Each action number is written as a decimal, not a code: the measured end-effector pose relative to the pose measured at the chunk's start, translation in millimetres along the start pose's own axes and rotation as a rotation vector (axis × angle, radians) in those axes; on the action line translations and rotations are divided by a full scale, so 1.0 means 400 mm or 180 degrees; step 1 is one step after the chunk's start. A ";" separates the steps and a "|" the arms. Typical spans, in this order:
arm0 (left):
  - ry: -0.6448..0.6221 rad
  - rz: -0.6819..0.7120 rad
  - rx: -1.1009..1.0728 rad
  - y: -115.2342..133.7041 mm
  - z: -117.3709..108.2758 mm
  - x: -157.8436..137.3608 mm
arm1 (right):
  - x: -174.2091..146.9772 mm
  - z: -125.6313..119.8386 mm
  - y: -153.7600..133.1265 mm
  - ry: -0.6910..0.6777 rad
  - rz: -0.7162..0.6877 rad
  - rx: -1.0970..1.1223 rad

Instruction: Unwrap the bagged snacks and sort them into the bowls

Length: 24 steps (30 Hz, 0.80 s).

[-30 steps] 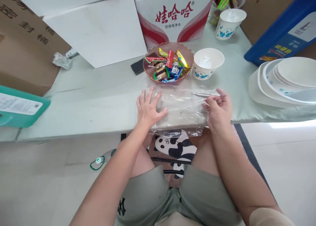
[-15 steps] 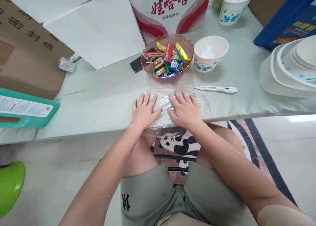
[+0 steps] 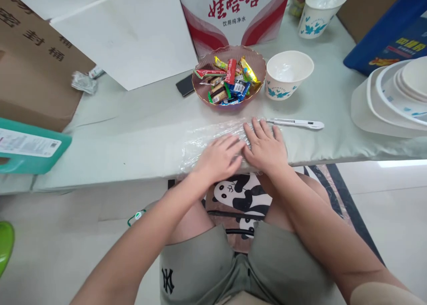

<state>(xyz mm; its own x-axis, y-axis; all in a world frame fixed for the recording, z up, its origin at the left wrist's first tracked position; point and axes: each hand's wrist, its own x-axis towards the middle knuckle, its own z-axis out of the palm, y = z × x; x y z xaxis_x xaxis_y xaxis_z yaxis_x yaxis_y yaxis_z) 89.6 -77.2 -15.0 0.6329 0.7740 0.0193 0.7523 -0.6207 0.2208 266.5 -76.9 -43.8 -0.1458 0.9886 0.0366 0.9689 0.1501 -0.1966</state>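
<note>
A crinkled sheet of clear plastic film lies at the front edge of the cloth-covered table. My right hand rests palm down on its right part, fingers spread, the fingertips close to a white utility knife. Over the middle of the film is my left hand, slightly blurred, its fingers stretched toward my right hand and near its thumb. Beyond the film stands a pinkish glass bowl holding several wrapped snacks, with a paper cup to its right.
A dark phone-like slab lies partly behind the bowl. At the back are a red-and-white carton and another paper cup. White tubs and a blue package stand right; a green container and cardboard box are left.
My left hand has moved right across the film toward my right hand, uncovering the film's left part. My right hand has shifted slightly right, staying flat.
</note>
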 end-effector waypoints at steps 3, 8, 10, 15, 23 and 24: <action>-0.0144 -0.0670 0.0192 -0.063 0.003 0.042 | 0.000 0.001 -0.001 0.0047 -0.0033 -0.0031; 0.0008 -0.1834 0.0224 -0.193 -0.033 0.051 | 0.001 0.001 -0.002 0.0147 -0.0061 0.0019; 0.0298 -0.2170 0.0056 -0.225 -0.040 0.047 | -0.003 -0.001 0.002 0.0216 -0.0114 0.0122; 0.0858 -0.2073 -0.0464 -0.264 -0.021 0.037 | -0.029 -0.009 0.018 0.0329 -0.0338 0.0347; 0.2139 -0.2211 -0.1212 -0.309 -0.010 0.026 | -0.030 0.000 0.052 0.0759 -0.0303 0.0866; 0.2372 -0.2309 -0.1463 -0.315 -0.020 0.027 | -0.027 0.001 0.058 0.0882 -0.0261 0.0949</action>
<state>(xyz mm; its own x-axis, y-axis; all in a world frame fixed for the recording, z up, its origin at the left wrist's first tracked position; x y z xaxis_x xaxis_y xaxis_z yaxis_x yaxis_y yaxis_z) 0.3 10.4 -34.9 -0.3063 0.9091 0.2823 0.6614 -0.0100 0.7499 290.6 -84.0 -49.4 -0.1213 0.9402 0.3184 0.8501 0.2640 -0.4557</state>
